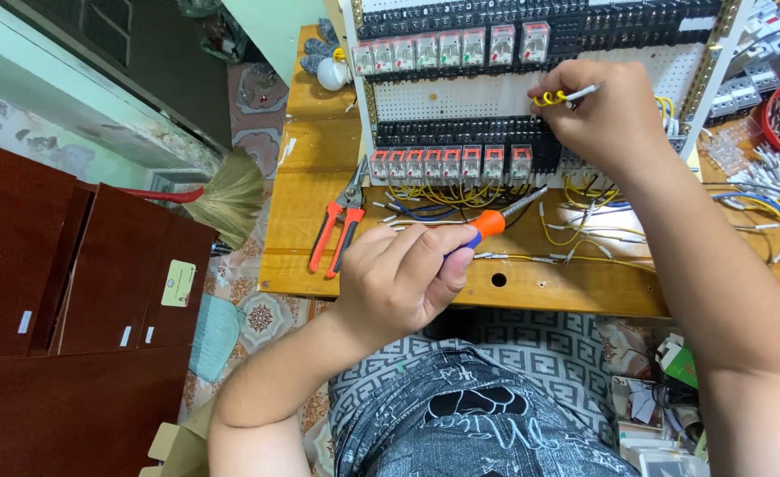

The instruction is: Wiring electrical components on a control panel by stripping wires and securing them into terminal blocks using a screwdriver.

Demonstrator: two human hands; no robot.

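Head view: a person seated at a wooden tabletop (301, 265) works on a white perforated panel (460, 99) that stands at the far side, fitted with two rows of clear-cased relays (447, 162) on black bases. The right hand (606, 110) is raised to the right part of the panel, between the two rows, its fingers (556, 95) pinched together on a yellow wire (550, 98) tipped with a white sleeve; the sleeved tip lies roughly level and points right, and the wire's loop sits at the left of the fingertips, touching them. The left hand (403, 274) hangs nearer, over the near edge of the tabletop, fingers curled shut round the blue-and-orange handle of a screwdriver (494, 221). The tool's long axis runs from the fist up and to the right, the metal shaft pointing toward the lower relay row and the tangle of yellow and blue leads (460, 196) below it. Of the two hands, the right is the one at the panel; the left, with the screwdriver, is well apart from the held wire, lower and to the left of it. Red-handled cutters (341, 216) lie on the tabletop just left of the panel, tips pointing far. More loose wires (761, 208) spread on the right; a broom (222, 194) rests on the floor at left
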